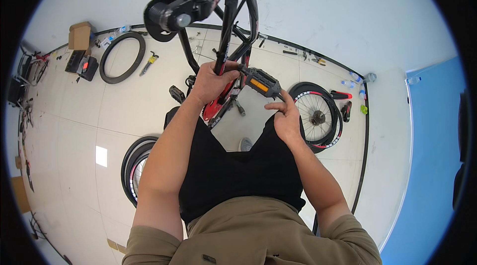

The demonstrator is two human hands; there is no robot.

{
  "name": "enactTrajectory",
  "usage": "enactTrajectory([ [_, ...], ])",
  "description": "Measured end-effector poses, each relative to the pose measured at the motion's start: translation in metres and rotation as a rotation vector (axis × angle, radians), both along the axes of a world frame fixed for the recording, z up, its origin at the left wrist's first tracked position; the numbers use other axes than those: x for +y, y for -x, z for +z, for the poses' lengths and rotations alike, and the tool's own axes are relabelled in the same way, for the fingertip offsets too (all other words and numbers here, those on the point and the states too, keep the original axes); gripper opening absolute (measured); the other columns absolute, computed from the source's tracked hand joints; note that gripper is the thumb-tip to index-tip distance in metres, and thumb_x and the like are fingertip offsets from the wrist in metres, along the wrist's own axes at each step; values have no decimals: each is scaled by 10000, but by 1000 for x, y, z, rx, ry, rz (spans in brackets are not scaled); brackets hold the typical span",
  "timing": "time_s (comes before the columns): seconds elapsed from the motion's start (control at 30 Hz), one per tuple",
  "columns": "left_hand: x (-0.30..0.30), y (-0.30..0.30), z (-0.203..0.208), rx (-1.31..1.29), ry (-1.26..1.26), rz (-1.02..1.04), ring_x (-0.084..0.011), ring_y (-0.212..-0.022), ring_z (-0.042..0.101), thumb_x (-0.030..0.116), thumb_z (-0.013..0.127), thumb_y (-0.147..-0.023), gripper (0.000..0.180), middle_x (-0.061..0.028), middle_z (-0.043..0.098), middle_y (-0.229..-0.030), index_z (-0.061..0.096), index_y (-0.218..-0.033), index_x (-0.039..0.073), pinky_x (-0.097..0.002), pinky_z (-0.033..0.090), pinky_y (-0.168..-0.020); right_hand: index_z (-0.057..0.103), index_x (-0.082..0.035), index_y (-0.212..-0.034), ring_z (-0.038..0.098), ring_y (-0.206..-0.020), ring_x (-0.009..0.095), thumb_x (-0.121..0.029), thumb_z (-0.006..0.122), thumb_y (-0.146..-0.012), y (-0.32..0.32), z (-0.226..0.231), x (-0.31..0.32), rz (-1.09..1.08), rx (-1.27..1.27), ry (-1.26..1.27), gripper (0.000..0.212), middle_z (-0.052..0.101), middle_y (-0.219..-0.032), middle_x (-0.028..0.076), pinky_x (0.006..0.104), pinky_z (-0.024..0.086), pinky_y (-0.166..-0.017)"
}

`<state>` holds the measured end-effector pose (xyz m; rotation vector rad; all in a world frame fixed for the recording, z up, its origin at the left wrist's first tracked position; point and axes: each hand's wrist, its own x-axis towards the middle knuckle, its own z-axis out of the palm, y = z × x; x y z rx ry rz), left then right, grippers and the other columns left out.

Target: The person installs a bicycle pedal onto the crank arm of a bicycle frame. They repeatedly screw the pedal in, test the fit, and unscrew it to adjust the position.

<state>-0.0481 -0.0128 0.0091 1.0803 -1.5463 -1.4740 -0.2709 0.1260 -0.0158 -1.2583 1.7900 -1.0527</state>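
A black bicycle frame [230, 14] rises in front of me, its top end near the upper edge of the view. My left hand [211, 83] is closed around a dark frame tube, thumb and fingertips beside the inner end of a pedal [262, 83]. This pedal is black with an orange reflector. At the pedal's outer end is my right hand [285, 118], its fingers bent around a dark tip there, with one finger stretched out to the left. Below my left hand shows a red chainring [212, 111], partly hidden. A second pedal [177, 94] sits to its left.
A spoked wheel [318, 116] lies by my right knee, another wheel [136, 170] left of my legs. Farther left are a loose tyre [105, 61], a yellow-handled tool [149, 63] and an open cardboard box [79, 36]. Small tools [318, 60] and bottles [350, 83] line the wall.
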Motion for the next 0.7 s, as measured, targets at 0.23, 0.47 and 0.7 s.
enactTrajectory([
  [0.23, -5, -3, -5, -14, 37, 2, -126, -874, 679, 59, 727, -902, 255, -79, 749, -971, 718, -1141, -29, -275, 546, -839, 333, 7, -1521, 524, -1313, 340, 65, 572, -822, -15, 52, -8, 88, 353, 500, 741, 503, -1433, 242, 398, 457, -1055],
  [0.47, -4, -2, -4, 42, -1, -13, -114, -856, 670, 50, 722, -904, 245, -56, 744, -956, 721, -1138, -22, -266, 541, -827, 505, 53, -1380, 711, -947, 300, -142, 654, -958, -18, 61, -22, 11, 54, 203, 488, 703, -998, 164, 356, 568, -844],
  [0.7, -3, -2, -7, 1, 33, -5, -116, -848, 679, 68, 720, -894, 231, -60, 753, -921, 745, -1110, -10, -273, 540, -828, 543, 73, -1322, 680, -845, 171, -257, 565, -1026, -16, 66, -31, -221, -460, -80, 443, 686, -1037, 128, 298, 560, -741],
])
